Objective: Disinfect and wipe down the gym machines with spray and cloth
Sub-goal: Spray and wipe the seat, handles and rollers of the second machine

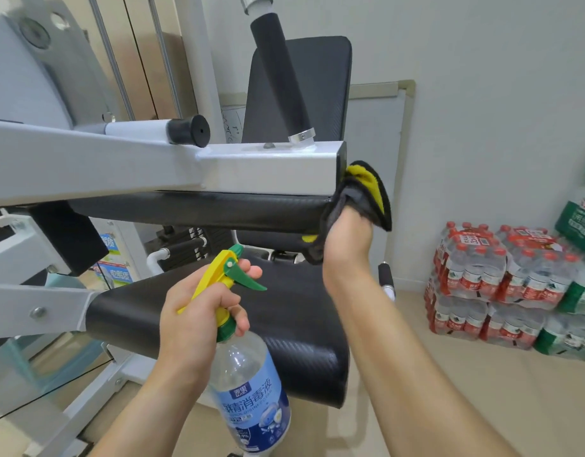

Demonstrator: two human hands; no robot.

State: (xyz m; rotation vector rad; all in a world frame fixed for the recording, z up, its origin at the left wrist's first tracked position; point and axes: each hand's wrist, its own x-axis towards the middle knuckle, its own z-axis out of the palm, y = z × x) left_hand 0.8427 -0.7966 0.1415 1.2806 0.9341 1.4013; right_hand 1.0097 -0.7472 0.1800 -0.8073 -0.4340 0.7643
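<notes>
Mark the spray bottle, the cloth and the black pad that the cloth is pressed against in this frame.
spray bottle [251,400]: head view, on its blue label.
cloth [370,186]: head view, on its yellow face.
black pad [202,211]: head view, on its long front side.

Both bare forearms reach forward from the bottom of the view. The left one rises from the lower left, with the wrist roughly straight. The left hand [198,308] grips the neck of a spray bottle [251,390] - thumb and lower fingers are curled round it, and one finger stretches forward beside the trigger [248,280]. The right forearm runs up from the lower right, higher and further out than the left. The right hand [349,239] is raised at the wrist with its back to the camera and holds a cloth [363,192] - the fingers are hidden under the folds.
</notes>
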